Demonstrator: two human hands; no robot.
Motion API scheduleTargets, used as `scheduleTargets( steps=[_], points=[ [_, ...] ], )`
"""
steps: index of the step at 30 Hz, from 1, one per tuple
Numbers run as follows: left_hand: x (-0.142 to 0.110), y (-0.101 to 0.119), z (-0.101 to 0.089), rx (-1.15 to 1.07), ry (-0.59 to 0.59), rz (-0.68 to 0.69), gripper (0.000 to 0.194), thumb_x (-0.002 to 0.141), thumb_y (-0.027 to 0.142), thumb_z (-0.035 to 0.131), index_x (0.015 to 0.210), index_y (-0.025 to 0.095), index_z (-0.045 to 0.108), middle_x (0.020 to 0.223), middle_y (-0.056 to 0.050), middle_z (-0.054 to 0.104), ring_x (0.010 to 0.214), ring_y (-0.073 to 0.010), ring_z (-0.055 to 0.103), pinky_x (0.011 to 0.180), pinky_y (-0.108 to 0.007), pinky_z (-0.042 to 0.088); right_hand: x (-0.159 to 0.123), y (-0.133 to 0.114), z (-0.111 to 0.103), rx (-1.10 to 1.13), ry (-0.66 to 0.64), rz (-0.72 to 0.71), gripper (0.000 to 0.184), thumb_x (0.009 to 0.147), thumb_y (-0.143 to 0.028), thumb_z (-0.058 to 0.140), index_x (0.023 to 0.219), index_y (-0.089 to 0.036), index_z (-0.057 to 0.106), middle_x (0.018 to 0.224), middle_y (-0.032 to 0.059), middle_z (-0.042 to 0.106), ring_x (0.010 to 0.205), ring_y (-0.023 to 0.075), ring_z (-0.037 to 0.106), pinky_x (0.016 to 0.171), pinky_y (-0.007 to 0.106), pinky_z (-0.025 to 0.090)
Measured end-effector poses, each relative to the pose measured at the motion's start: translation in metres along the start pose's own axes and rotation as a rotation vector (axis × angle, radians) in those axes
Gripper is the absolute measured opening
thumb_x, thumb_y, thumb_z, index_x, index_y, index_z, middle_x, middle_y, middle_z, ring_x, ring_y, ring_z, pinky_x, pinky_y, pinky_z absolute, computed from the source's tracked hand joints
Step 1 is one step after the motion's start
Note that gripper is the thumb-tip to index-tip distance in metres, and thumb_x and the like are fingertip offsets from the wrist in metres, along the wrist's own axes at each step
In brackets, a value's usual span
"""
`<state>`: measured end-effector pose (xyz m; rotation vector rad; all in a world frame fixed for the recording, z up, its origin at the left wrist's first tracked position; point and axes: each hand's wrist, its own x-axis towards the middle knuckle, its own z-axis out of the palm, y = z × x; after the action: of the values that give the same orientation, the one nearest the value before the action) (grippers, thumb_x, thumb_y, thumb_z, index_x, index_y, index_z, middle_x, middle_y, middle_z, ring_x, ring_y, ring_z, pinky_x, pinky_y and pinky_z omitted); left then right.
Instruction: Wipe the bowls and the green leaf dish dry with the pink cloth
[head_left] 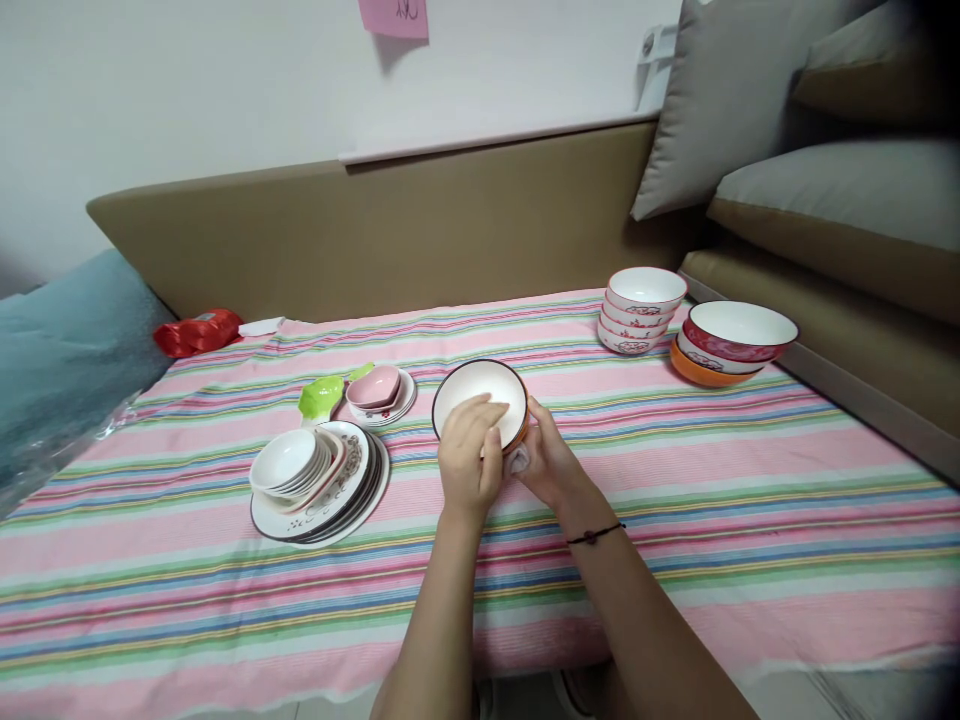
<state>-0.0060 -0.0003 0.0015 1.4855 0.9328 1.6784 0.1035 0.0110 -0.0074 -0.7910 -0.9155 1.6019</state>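
Note:
A white-lined bowl with a dark rim and an orange outside point(465, 385) is held up in front of me, its hollow facing me. My left hand point(471, 460) is at the near left rim, with its fingers reaching over the inside and the thumb apart from them. Around the right side of the bowl lies my right hand point(553, 460), part of its fingers hidden behind the wall. A bit of whitish cloth point(517, 459) shows between that hand and the bowl's underside.
Left are stacked plates point(351, 440) with small white bowls point(285, 460), a pink bowl point(375, 386) on saucers and a green leaf-shaped dish point(321, 400). Right stand patterned bowls point(641, 312) and larger stacked bowls point(739, 335). A striped cloth point(675, 540) lies beneath; cushions point(840, 200) border the right.

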Motion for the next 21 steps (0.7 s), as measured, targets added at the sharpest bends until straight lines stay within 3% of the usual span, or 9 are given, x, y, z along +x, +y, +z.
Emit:
scheduleTargets(
  steps=[3,5,7,9,12,15,21],
  points=[
    [0.008,0.001,-0.004,-0.043,0.344,-0.004,0.025,0.079,0.021,0.063,0.104,0.022,0.071,0.125,-0.007,0.062,0.133,-0.0245,0.041,0.116,-0.035,0.020,0.000,-0.002,-0.003,0.004,-0.047,0.026,0.062,0.089,-0.064,0.029,0.112,-0.019,0.065,0.098,0.0097,0.072,0.097,0.0236,0.065,0.077,0.035,0.054],
    [0.016,-0.001,-0.008,-0.106,0.503,-0.096,0.032,0.082,0.026,0.062,0.114,0.023,0.066,0.135,-0.006,0.056,0.137,-0.0221,0.037,0.115,-0.033,0.022,0.000,-0.002,-0.007,-0.007,-0.021,0.076,0.067,0.088,-0.068,0.026,0.111,-0.019,0.066,0.089,0.0100,0.073,0.092,0.0246,0.066,0.075,0.036,0.054],
    [0.023,-0.004,-0.012,-0.284,0.455,-0.317,0.035,0.086,0.039,0.057,0.115,0.021,0.064,0.132,-0.008,0.058,0.133,-0.0245,0.042,0.111,-0.036,0.030,0.000,-0.002,-0.012,-0.004,0.042,0.105,0.071,0.086,-0.071,0.027,0.107,-0.018,0.068,0.081,0.0100,0.073,0.084,0.0254,0.067,0.070,0.036,0.053],
    [0.026,-0.008,-0.014,-0.477,0.290,-0.525,0.041,0.085,0.048,0.054,0.109,0.017,0.067,0.120,-0.011,0.065,0.125,-0.0279,0.052,0.106,-0.039,0.038,0.001,-0.002,-0.015,0.026,0.065,0.114,0.072,0.084,-0.073,0.029,0.106,-0.018,0.069,0.080,0.0097,0.073,0.081,0.0259,0.067,0.068,0.036,0.053],
    [0.022,-0.014,-0.016,-0.541,0.148,-0.678,0.036,0.078,0.043,0.064,0.100,0.015,0.070,0.105,-0.010,0.071,0.112,-0.0279,0.060,0.101,-0.037,0.042,0.001,-0.003,-0.018,0.050,-0.005,0.148,0.074,0.083,-0.076,0.025,0.112,-0.022,0.067,0.090,0.0078,0.074,0.086,0.0252,0.068,0.072,0.037,0.053],
    [0.016,-0.021,-0.017,-0.449,0.174,-0.716,0.030,0.073,0.036,0.070,0.093,0.014,0.070,0.097,-0.008,0.072,0.105,-0.0261,0.062,0.097,-0.036,0.044,0.001,-0.005,-0.021,0.062,-0.032,0.189,0.076,0.083,-0.077,0.021,0.117,-0.024,0.064,0.095,0.0063,0.074,0.089,0.0232,0.068,0.074,0.036,0.053],
    [0.013,-0.029,-0.016,-0.379,0.257,-0.630,0.034,0.075,0.043,0.064,0.091,0.013,0.069,0.098,-0.008,0.070,0.102,-0.0241,0.061,0.088,-0.031,0.045,0.001,-0.003,-0.031,0.070,-0.008,0.288,0.074,0.080,-0.081,0.030,0.116,-0.025,0.064,0.092,0.0053,0.075,0.086,0.0218,0.069,0.068,0.032,0.055]
  ],
)
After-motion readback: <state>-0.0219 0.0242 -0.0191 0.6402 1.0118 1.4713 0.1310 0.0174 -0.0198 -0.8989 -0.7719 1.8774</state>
